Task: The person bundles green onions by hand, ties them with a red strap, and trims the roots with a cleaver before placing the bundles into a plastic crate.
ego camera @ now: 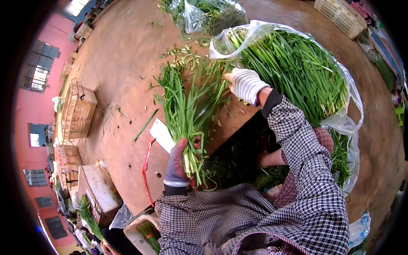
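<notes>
My left hand, in a grey-purple knit glove, grips a bunch of garlic chives by the pale stem ends. The leaves fan away from me over a brown work surface. Wearing a white striped glove, my right hand pinches a few green leaves at the bunch's right side. Partly under the bunch lies a flat pale plate with a corner hole, like a cleaver blade; its far end is hidden. A red strip lies left of my left wrist.
Right of me, an open plastic bag holds many chives; another bag stands beyond. Cut stem pieces litter the surface. Crates and a foam box stand left. A white basket holds a tied bundle.
</notes>
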A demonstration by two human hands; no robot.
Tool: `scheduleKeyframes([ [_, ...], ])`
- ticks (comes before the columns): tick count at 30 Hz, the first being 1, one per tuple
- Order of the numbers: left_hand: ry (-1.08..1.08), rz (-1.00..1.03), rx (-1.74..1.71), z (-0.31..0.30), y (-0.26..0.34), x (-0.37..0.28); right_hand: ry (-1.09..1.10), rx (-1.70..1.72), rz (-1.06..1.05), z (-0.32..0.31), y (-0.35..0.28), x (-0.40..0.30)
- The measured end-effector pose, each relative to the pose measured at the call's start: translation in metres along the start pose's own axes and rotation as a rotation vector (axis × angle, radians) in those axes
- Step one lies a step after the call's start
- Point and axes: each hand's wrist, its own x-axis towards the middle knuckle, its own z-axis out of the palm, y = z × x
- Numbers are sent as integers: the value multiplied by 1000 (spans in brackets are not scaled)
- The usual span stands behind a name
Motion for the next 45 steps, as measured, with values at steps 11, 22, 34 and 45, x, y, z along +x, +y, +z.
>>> scheduleKeyframes([
  [11, 18, 24, -5, -35, -8, -9, -295, -326, -49, -19, 11, 13],
  [22, -82, 85, -149, -42, -14, -5, 15, -352, 262, -157, 44, -17],
  [34, -43, 132, -35, -15, -43, 1, -307, 496, 42, 1, -171, -106],
  [45, -126, 26, -87, -39, -31, 1, -162, 825, 35, 0, -147, -110],
])
